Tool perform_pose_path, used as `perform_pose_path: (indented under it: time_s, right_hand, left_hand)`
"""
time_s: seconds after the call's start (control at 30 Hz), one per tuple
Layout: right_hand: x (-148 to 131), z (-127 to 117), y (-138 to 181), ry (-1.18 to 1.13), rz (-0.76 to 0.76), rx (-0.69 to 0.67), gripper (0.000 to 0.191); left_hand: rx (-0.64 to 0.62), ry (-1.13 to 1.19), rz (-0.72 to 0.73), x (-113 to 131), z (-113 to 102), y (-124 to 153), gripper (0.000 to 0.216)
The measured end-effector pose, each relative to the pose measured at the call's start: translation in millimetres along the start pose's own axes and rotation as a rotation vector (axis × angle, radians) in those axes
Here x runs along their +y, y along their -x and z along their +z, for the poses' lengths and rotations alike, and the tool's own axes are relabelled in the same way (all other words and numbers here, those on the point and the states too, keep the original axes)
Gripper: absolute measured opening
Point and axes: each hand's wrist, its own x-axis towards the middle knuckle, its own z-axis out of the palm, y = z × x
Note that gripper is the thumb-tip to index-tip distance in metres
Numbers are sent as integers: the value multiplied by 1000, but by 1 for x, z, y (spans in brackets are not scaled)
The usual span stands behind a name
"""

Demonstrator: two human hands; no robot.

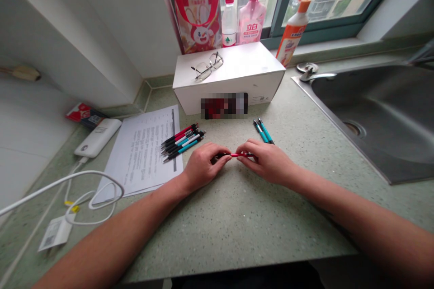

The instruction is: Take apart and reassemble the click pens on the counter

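Low over the green speckled countertop, a red pen with dark ends lies level between my two hands. My left hand pinches its left end, and my right hand grips the right part; the fingers hide much of it. Just beyond my right hand, two teal pens lie side by side, their near ends partly covered. To the left of my left hand, a group of several red, white, black and blue pens rests on the edge of some printed paper sheets.
A white box carrying eyeglasses stands at the back, bottles behind it. On the right is a steel sink. A white power bank, a cable and a charger lie on the left.
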Motion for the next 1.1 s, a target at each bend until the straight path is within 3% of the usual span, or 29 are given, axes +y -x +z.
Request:
perform_pose_path:
  time_s: [0.33,0.5,0.8,1.1]
  right_hand:
    - [0,1,0,-19,7,6,21]
    - [1,1,0,-16,-5,15,12]
    - [-1,-1,-1,-20,8,-21,22]
    - [1,0,1,-3,-2,3,15]
  left_hand:
    - [-4,11,-4,-1,0,0,12]
    - [-3,6,-1,-1,0,0,12]
    - [1,11,2,-1,0,0,13]
    - [-6,10,5,-2,1,0,12]
